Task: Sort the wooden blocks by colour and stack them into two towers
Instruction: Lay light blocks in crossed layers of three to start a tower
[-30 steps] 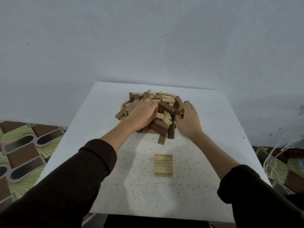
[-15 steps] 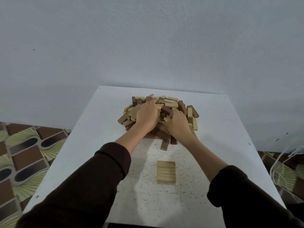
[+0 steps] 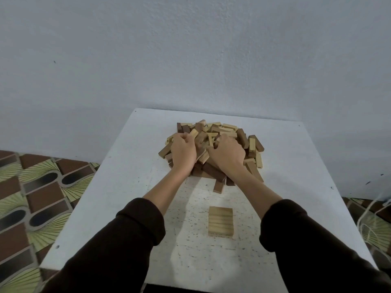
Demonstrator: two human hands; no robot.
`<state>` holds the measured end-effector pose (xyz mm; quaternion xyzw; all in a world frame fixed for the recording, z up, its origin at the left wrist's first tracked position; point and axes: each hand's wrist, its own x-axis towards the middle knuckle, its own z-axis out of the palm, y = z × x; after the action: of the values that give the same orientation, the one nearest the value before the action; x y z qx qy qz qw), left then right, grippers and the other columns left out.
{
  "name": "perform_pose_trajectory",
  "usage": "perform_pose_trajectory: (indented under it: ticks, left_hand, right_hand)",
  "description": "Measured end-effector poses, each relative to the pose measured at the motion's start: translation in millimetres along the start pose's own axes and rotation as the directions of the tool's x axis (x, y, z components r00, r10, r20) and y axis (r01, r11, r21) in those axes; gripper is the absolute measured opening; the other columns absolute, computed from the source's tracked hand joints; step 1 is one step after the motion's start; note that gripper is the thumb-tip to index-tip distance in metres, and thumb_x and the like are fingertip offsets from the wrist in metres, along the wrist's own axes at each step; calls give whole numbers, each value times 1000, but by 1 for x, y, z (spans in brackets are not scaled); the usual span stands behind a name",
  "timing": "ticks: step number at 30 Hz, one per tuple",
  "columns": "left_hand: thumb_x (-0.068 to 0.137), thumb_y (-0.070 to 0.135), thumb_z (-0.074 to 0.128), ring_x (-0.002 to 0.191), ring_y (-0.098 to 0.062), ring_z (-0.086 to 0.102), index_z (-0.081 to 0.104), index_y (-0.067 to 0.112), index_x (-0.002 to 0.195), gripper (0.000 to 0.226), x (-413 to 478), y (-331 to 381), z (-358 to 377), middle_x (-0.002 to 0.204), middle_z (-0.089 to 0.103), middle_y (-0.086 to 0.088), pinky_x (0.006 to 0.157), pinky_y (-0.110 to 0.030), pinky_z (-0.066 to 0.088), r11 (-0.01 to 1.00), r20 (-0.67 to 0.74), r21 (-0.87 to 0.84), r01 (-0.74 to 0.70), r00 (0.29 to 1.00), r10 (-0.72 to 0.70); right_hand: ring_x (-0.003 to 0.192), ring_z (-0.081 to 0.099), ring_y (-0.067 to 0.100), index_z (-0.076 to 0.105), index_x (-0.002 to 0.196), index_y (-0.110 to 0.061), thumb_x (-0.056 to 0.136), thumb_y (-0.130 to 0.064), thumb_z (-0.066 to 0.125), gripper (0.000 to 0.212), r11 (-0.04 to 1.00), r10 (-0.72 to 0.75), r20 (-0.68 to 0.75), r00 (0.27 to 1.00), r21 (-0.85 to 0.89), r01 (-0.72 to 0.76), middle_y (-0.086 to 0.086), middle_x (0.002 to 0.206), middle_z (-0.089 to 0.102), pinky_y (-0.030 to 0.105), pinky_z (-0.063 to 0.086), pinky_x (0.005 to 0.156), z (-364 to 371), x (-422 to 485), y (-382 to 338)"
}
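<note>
A heap of mixed light and dark wooden blocks (image 3: 224, 129) lies at the far middle of the white table (image 3: 127, 187). Both of my hands are dug into its near side. My left hand (image 3: 183, 152) has curled fingers that grip a light block (image 3: 193, 133) at the heap's left. My right hand (image 3: 227, 154) lies over the middle of the heap with its fingertips buried among the blocks, so what it holds is hidden. Nearer to me, a flat square layer of light blocks (image 3: 221, 220) lies side by side on the table.
A dark block (image 3: 219, 186) sticks out from the heap's near edge toward the light layer. A plain wall rises right behind the table. Patterned floor tiles (image 3: 31, 187) show on the left, and white cords (image 3: 376, 210) hang on the right.
My right hand has moved left from the heap's right side to its middle, close to my left hand. Both hands have pushed deeper into the blocks, and the camera has tilted.
</note>
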<state>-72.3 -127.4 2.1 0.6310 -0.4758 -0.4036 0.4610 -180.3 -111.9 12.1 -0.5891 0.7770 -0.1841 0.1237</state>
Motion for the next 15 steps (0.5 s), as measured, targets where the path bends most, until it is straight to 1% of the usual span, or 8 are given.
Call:
perform_pose_trajectory:
  ticks: [2,4,6,7,9,11,13,15]
  left_hand:
    - [98,20,42,73,-14,57,47,13,102,9,0,-2,-4,97,67,-11,59,-23,44,999,0,-48,-7,1000,7]
    - [98,20,44,73,-11,55,47,13,101,8,-2,-5,-9,94,64,-5,64,-26,45,998,-20,-41,-39,999,38]
    - [100,19,42,70,-5,49,48,14,100,8,-6,-7,-13,84,54,4,62,-20,40,998,-31,8,-64,997,64]
    - [100,19,42,72,-5,48,49,14,100,8,-9,-8,-16,83,51,7,63,-18,40,997,-34,20,-78,996,79]
    - [98,18,45,84,-10,51,53,13,99,9,-11,-13,-20,90,52,5,73,-20,41,992,-39,37,-117,992,118]
    - [97,17,50,95,-15,50,59,9,100,12,-13,-20,-24,97,54,3,83,-24,40,988,-54,75,-136,989,140]
    - [95,15,52,96,-16,50,61,6,100,13,-17,-29,-30,98,54,0,79,-20,37,983,-67,108,-146,986,154]
    - [94,9,52,91,-14,49,62,7,96,10,-26,-38,-39,96,53,1,69,-12,33,979,-59,130,-159,984,168]
  right_hand:
    - [75,49,20,51,109,-8,92,-34,52,31,998,1,5,1000,-56,-1,5,94,61,29,37,60,3,2,-3]
    - [73,48,20,52,108,-8,93,-31,50,27,998,10,7,1000,-69,-9,2,86,57,28,36,58,6,3,-5]
    - [70,47,20,51,106,-9,94,-28,49,23,997,13,-6,1000,-73,-13,-3,71,45,27,33,53,7,4,-7]
    - [69,47,20,51,103,-9,94,-27,48,20,997,14,-8,1000,-71,-15,-4,67,40,27,30,51,7,4,-9]
    - [70,50,21,48,95,-10,92,-22,48,13,998,25,-5,1000,-49,-25,-4,64,38,26,26,47,7,3,-10]
    - [63,48,18,45,88,-11,89,-20,50,11,999,51,-27,998,12,-51,-4,63,40,25,24,46,5,0,-10]
    - [55,41,16,44,80,-10,87,-19,51,13,990,74,-90,993,123,-62,-3,61,41,24,24,47,0,-7,-12]
    - [55,41,16,47,75,-9,83,-17,52,12,975,44,-110,993,222,-19,-3,60,44,24,27,47,-7,-22,-18]
